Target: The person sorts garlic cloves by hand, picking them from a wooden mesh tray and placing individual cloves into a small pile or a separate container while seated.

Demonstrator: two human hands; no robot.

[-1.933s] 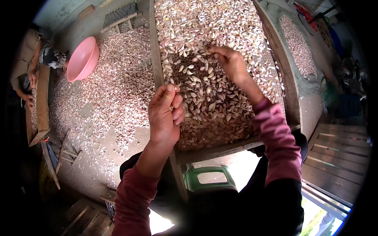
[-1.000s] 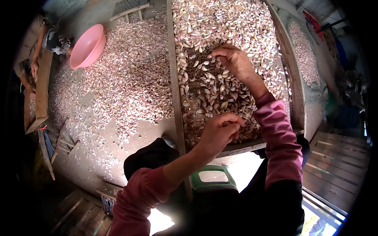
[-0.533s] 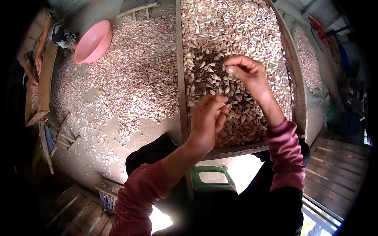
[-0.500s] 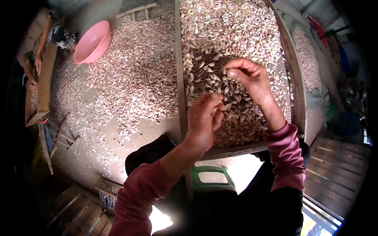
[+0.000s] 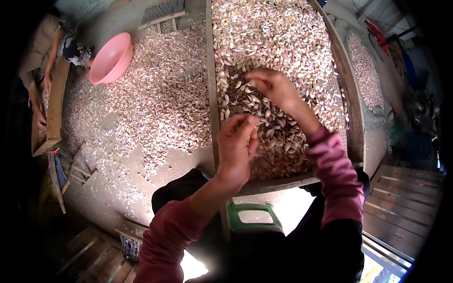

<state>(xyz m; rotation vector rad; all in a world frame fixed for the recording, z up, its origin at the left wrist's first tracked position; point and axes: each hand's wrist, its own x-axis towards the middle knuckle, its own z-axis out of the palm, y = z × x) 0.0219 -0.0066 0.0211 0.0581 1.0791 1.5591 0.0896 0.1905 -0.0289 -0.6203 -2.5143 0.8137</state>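
Loose garlic cloves [image 5: 278, 37] lie in a wood-framed tray [image 5: 349, 70] with a wire-mesh bottom in front of me. Over the tray's near left part, my left hand [image 5: 237, 148] is closed, its thumb and fingers pinched on a pale garlic clove that is mostly hidden. Farther off and a little to the right, my right hand [image 5: 277, 89] hovers low over a thinly covered, darker patch. Its fingers are drawn together and slightly blurred; what they hold cannot be made out.
Many more cloves [image 5: 160, 94] cover the floor at left, around a pink basin [image 5: 111, 59]. At far left another person's hands [image 5: 41, 118] are at a wooden frame [image 5: 55, 111]. A green plastic stool [image 5: 255, 217] stands below the tray's near edge.
My right hand has moved left and slightly away from me over the tray. My left hand has shifted slightly left, still pinched. The other person's lower hand has moved nearer.
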